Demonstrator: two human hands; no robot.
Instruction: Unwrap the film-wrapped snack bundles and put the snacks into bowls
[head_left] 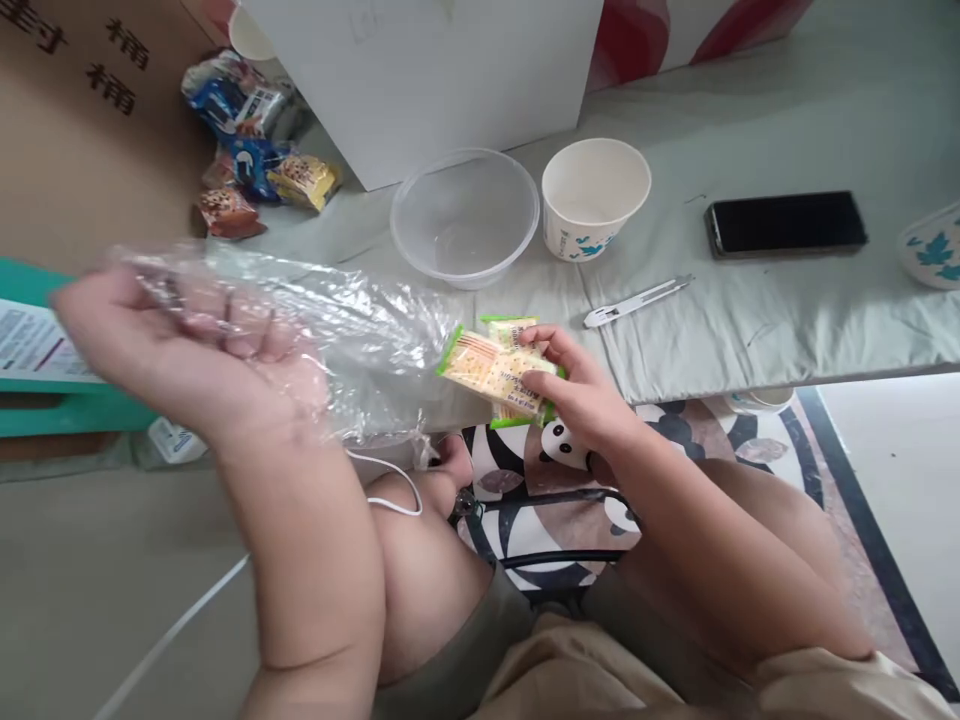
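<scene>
My left hand (187, 345) is raised at the left, slightly blurred, its fingers curled into a crumpled clear plastic bag (352, 320). The bag's film lies over the fingers and stretches right toward my other hand. My right hand (574, 385) pinches a few small cracker packets (495, 372) between thumb and fingers. These packets are clear and yellowish with green ends, overlapping crosswise just off the table's front edge. Behind them stand a clear plastic bowl (465, 265) and a white paper cup (589, 235) with blue leaf prints, neither touched by my hands.
On the cloth-covered table (697, 340) lie a white utility knife (637, 302) and a black phone (787, 225). Another paper cup (934, 250) is at the right edge. Several snack packs (259, 165) sit at the back left by a cardboard box (97, 150). A white box (450, 80) stands behind.
</scene>
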